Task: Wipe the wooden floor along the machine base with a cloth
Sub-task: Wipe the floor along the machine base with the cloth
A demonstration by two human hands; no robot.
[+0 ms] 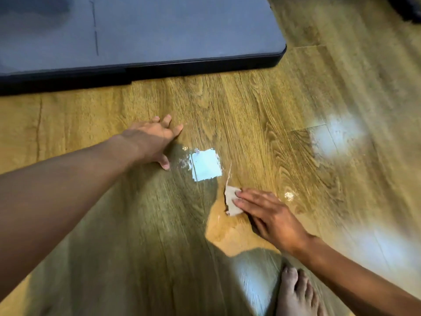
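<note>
A small beige cloth (232,201) lies flat on the wooden floor (239,106), pressed down under the fingers of my right hand (272,216). My left hand (153,142) rests palm down on the floor to the left, fingers spread, holding nothing. The dark grey machine base (141,37) with its black edge runs across the top of the view, well beyond both hands. A wet, shiny patch (206,165) reflecting light lies between my two hands.
A bare foot (296,293) stands at the bottom right, close behind my right wrist. Bright light reflections show on the floor at the right (335,133). A dark object sits in the top right corner (407,8).
</note>
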